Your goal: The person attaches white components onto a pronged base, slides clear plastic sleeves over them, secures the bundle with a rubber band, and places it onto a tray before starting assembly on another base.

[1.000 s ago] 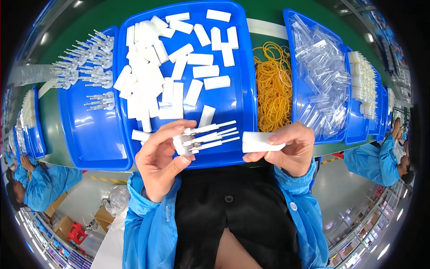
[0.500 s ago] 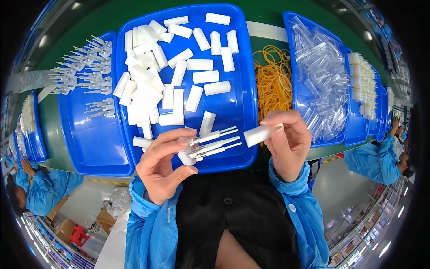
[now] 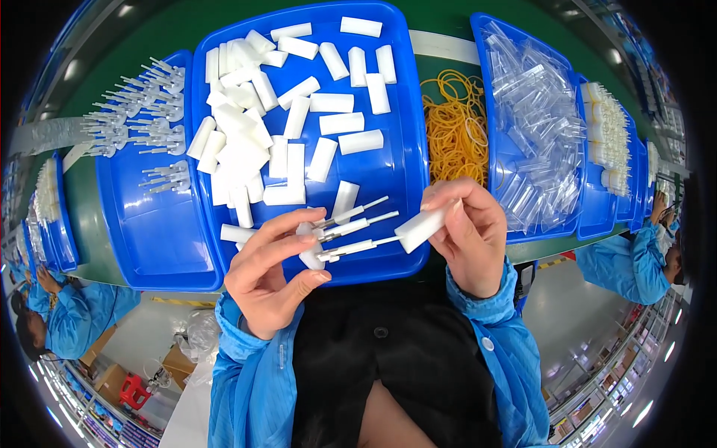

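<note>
A white pronged part (image 3: 311,255) with a rounded base is gripped by its base in the fingers of my left hand (image 3: 265,276). Three thin prongs, metallic near the base, point right and fan apart. Between thumb and fingers my right hand (image 3: 474,235) pinches a white cylinder, foam-like in look (image 3: 417,231). Its left end is at the tip of the lowest prong; whether the tip is inside cannot be made out. Both hands are over the near edge of a big blue tray (image 3: 407,172) strewn with more white cylinders (image 3: 342,123).
A blue tray (image 3: 160,246) on the left holds several pronged parts (image 3: 160,134). Right of the big tray lie yellow rubber bands (image 3: 455,134), then a tray of clear plastic tubes (image 3: 538,127). Co-workers in blue (image 3: 89,317) sit on both sides.
My right hand has come left with the white cylinder, bringing its end to a prong tip. The pronged part has turned in my left hand, so its prongs show farther apart.
</note>
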The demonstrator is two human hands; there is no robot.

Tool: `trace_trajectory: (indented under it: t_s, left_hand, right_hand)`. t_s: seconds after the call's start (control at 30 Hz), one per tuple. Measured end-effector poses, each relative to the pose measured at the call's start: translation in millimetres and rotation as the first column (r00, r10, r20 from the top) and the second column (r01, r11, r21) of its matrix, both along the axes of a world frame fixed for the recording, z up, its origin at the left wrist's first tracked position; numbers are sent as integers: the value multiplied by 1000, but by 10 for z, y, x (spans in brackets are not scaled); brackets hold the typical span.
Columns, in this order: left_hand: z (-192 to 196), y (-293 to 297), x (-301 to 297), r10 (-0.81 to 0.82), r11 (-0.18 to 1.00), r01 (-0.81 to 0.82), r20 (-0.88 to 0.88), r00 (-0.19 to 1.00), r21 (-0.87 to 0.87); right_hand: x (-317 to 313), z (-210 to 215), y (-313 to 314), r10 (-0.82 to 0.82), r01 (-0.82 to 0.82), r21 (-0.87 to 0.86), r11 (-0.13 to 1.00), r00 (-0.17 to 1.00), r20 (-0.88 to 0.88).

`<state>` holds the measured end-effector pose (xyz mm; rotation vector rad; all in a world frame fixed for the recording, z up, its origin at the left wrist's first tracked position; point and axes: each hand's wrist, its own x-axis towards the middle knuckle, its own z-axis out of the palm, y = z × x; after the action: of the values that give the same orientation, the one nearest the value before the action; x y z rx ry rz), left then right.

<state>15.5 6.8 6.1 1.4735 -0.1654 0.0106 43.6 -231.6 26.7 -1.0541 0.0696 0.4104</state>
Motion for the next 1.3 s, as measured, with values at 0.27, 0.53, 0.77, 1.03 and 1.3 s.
trace_trajectory:
  t_s: [0.27,0.53,0.77,1.03,1.3]
  left_hand:
    - [0,3,18,-39,998,37,46,998,46]
    - [80,-44,-35,43,988,-68,-179,983,-139]
    - [29,-73,-19,-20,989,1,-131,991,-146]
    - [6,-17,-21,-93,970,56,-149,984,-235]
    - [-71,149,-67,-123,888,-2,-241,963,-460]
  right_hand:
    - [3,-28,143,89,144,-422,895,869,486]
    - [-35,-53,144,-45,184,-266,946,890,454]
    - [-30,-31,200,140,175,-444,879,794,591]
    - [17,20,237,238,213,-520,827,705,668]
    - [305,-36,249,448,601,-749,278,609,654]
